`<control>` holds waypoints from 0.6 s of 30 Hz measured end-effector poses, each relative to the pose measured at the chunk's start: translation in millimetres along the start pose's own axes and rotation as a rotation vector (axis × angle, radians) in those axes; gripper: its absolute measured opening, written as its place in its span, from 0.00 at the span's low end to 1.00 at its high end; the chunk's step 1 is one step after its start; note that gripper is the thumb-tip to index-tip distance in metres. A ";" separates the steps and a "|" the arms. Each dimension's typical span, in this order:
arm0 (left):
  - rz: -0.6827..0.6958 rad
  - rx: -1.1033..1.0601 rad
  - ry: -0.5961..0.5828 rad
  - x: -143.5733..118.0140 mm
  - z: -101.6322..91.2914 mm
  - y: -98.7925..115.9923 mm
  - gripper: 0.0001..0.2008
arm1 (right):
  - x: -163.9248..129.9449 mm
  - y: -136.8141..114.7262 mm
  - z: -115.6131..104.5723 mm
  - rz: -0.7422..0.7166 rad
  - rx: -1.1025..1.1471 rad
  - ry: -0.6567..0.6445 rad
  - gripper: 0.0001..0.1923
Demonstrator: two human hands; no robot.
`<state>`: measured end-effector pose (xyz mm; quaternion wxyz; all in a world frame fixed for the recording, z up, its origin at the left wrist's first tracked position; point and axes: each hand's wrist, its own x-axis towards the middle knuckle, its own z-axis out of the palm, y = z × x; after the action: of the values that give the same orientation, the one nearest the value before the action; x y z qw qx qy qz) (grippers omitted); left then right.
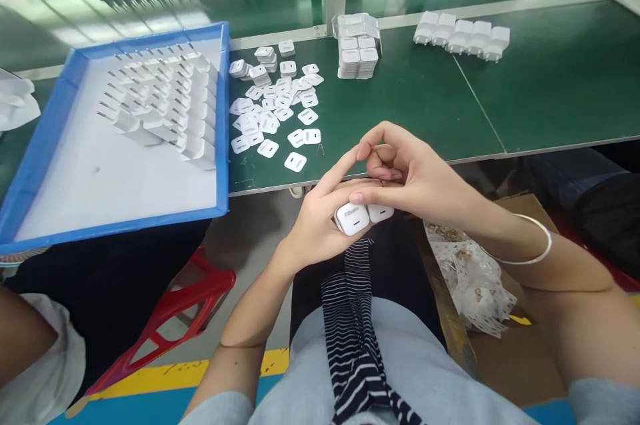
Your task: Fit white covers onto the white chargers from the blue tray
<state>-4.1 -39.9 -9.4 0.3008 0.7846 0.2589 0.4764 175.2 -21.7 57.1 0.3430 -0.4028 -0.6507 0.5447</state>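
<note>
Two white plug chargers point(353, 220), each with a small dark slot in its square face, sit side by side above my lap. My left hand point(316, 222) is wrapped round them from the left, its fingers running behind. From the right, my right hand point(413, 172) lays its thumb along the top edge of the chargers, with the index fingers of both hands meeting above. Its other fingers are curled, and what lies beneath them is hidden. On the table beyond is a loose spread of white square face plates point(284, 100), several with the same slot.
A blue-rimmed tray point(224, 118) at left holds rows of white chargers point(175, 102), pins up. Behind stands a clear box of stacked plates point(358, 55); more chargers point(463, 33) line the green table point(415, 98). A co-worker's leg point(115, 285) and red stool point(200, 292) are left; a cardboard box point(515, 365) is right.
</note>
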 end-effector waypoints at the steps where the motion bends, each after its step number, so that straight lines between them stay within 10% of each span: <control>1: 0.023 0.011 0.007 -0.2 0.3 -0.1 0.21 | -0.3 0.6 1.2 -0.002 0.013 -0.006 0.20; 18: -0.114 0.055 0.052 -4.0 -2.2 -3.0 0.15 | 3.1 10.7 9.5 -0.018 -0.212 -0.062 0.26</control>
<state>-8.2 -40.1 -13.1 0.2989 0.7640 0.3240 0.4712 167.1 -22.2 44.9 0.2832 -0.4138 -0.7186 0.4819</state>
